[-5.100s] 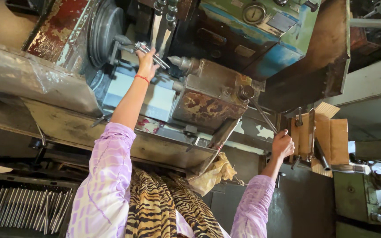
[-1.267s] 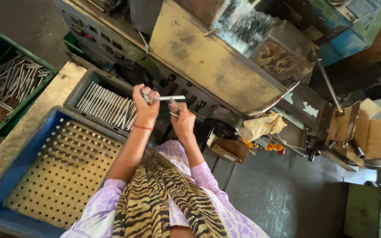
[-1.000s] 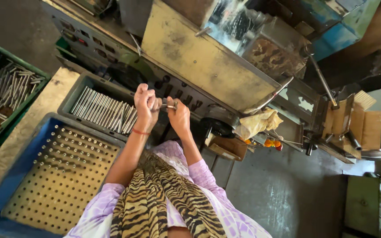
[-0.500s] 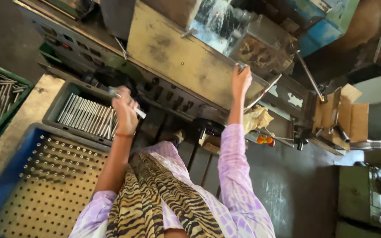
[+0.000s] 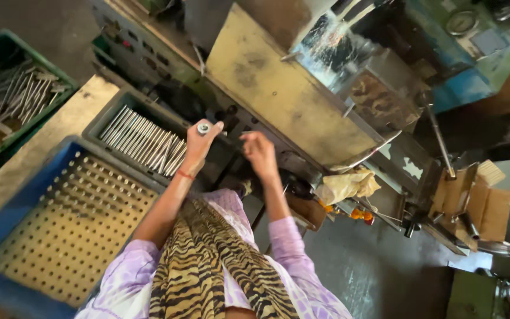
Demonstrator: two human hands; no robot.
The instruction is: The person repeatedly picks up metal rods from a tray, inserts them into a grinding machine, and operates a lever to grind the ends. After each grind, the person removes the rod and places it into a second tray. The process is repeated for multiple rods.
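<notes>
Nearest, at the left, lies a blue perforated tray (image 5: 48,230), its near edge running out of frame. Just beyond it a grey bin (image 5: 104,115) holds a row of metal rods (image 5: 146,142). The left hand (image 5: 200,142) is closed around a metal part (image 5: 204,127), raised over the bin's right rim. The right hand (image 5: 261,155) hangs just beside it, fingers curled loosely; whether it holds anything cannot be told. A narrow gap separates the hands. Farther off, the machine's tan panel (image 5: 284,88) slopes across, with a green crate (image 5: 16,94) at far left.
</notes>
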